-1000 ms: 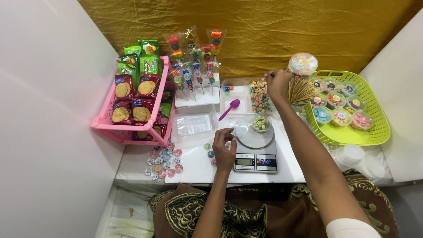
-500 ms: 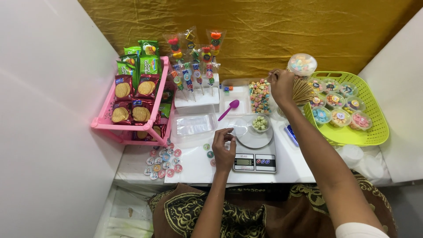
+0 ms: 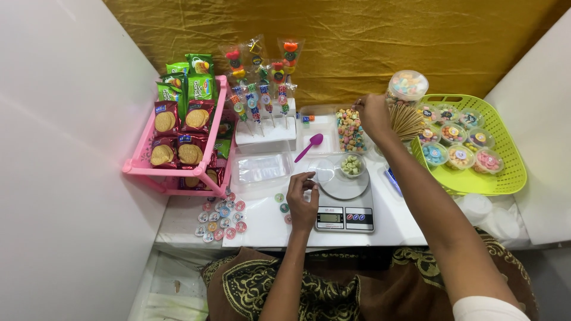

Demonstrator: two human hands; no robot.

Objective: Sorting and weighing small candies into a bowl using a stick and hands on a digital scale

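Observation:
My left hand (image 3: 302, 199) rests on the white table beside a small digital scale (image 3: 345, 205), fingertips pinching the edge of a clear lid (image 3: 324, 170). A small clear cup of pale green candies (image 3: 351, 164) sits on the scale's round pan. My right hand (image 3: 373, 114) reaches far back, fingers closed at a bundle of thin wooden sticks (image 3: 407, 120), beside a clear tray of mixed coloured candies (image 3: 350, 129). A purple spoon (image 3: 308, 146) lies between the tray and the scale.
A pink rack (image 3: 178, 169) of biscuit packets stands at left. Candy skewers (image 3: 262, 77) stand in a white block. A lime basket (image 3: 499, 154) holds several filled cups at right. Round stickers (image 3: 220, 217) lie near the front edge. A round candy jar (image 3: 406, 86) is behind.
My right hand has shifted slightly at the wooden sticks. My left hand stays by the scale with the lid.

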